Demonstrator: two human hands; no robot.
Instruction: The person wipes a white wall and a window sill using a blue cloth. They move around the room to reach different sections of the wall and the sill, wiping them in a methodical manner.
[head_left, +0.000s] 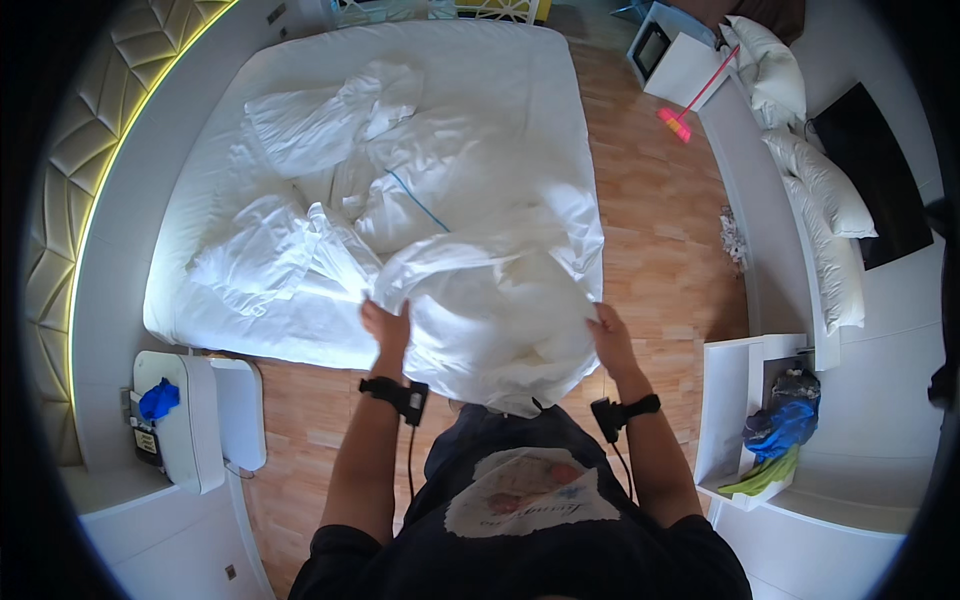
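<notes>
A large bunched white duvet (487, 322) spreads over the near edge of the bed and hangs down in front of my legs. My left hand (386, 326) grips it at its left side, thumb and fingers partly sunk in the folds. On the opposite side my right hand (611, 337) pinches its edge, just past the mattress corner. More crumpled white linen (262, 240) lies on the left part of the white-sheeted mattress (495, 67). A thin blue-green strip (418, 200) runs across the bedding near the middle.
A nightstand (180, 442) with a blue cloth (159, 399) stands left. To the right are white pillows (825, 255) on a ledge, a wall television (877, 180), a pink broom (679, 124), and an open white cabinet (731, 412) holding blue and green cloths or bags. Wood-look floor (660, 247) surrounds the bed.
</notes>
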